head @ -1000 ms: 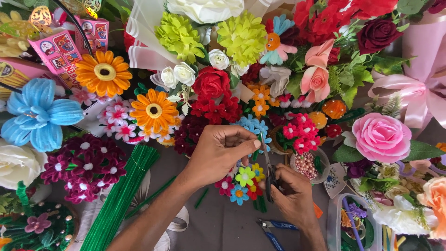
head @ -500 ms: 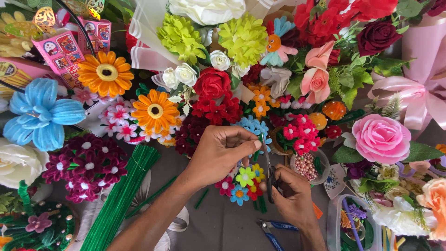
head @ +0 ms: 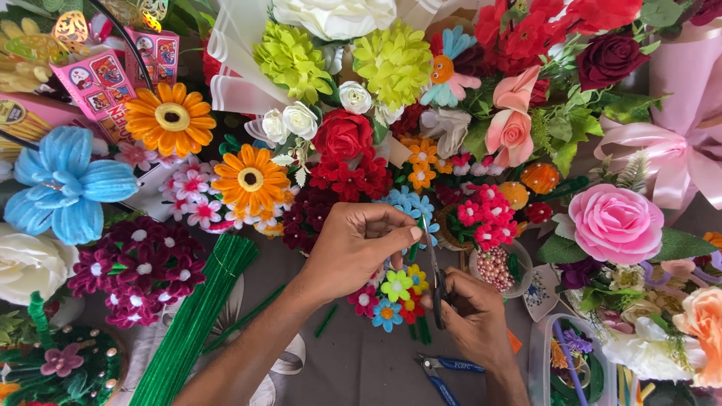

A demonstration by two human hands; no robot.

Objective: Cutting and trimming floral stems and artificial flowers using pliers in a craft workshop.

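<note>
Left hand reaching in from the lower left, forearm slanting up across the grey table, wrist bent, knuckles up, fingers curled in with thumb and forefinger pinched tight on a small green stem piece just beside the scissor blades. Right hand coming up from the bottom edge, back of the hand toward the camera, fingers closed through the dark handles of a pair of scissors — blades pointing up and away, only slightly parted near the pinched piece; whether the blades touch it cannot be told. Directly below and between both hands, a small cluster of fuzzy-wire flowers in yellow-green, red, blue and pink, lying on the table with green stems trailing toward the body. Just beyond the fingertips, a bunch of pale blue flowers and a pot of red-and-white blossoms. Near the right wrist, blue-handled pliers flat on the table. To the left of the left forearm, a thick bundle of green fuzzy wires running diagonally — well apart from the hands. Beside the right hand, a small bowl of pinkish beads. Farther off, an orange daisy-like flower, a large pink rose and a big blue flower.
</note>
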